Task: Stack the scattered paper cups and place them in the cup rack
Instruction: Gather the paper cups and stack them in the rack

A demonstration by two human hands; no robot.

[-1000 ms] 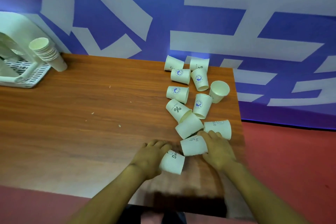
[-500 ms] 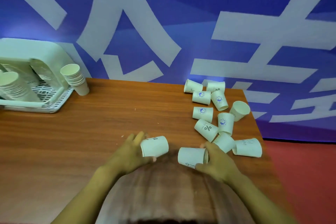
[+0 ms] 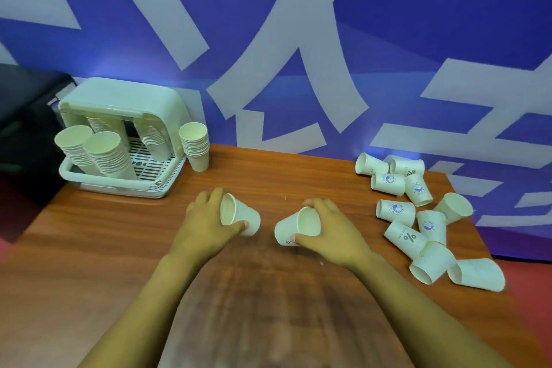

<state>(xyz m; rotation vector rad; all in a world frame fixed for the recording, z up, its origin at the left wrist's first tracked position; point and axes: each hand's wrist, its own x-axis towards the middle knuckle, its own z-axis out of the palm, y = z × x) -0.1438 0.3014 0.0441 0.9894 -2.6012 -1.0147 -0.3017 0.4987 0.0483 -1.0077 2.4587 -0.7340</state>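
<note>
Your left hand (image 3: pixel 203 225) grips one cup (image 3: pixel 239 218), your right hand (image 3: pixel 328 230) another cup (image 3: pixel 295 227); both lie sideways, bases pointing toward each other, well right of the cup rack (image 3: pixel 119 140).

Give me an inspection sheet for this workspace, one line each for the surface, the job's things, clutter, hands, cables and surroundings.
Surface: wooden table, a few pale specks.
Job's things: cup rack at far left holds several stacks; one stack of cups stands beside it on the table; scattered cups lie on their sides at the right edge.
Clutter: nothing seen.
Hands: left hand grips a paper cup; right hand grips a second cup; the two cups are apart, bottoms facing each other.
Cables: nothing seen.
Surroundings: blue wall with large white characters; red floor at right.
</note>
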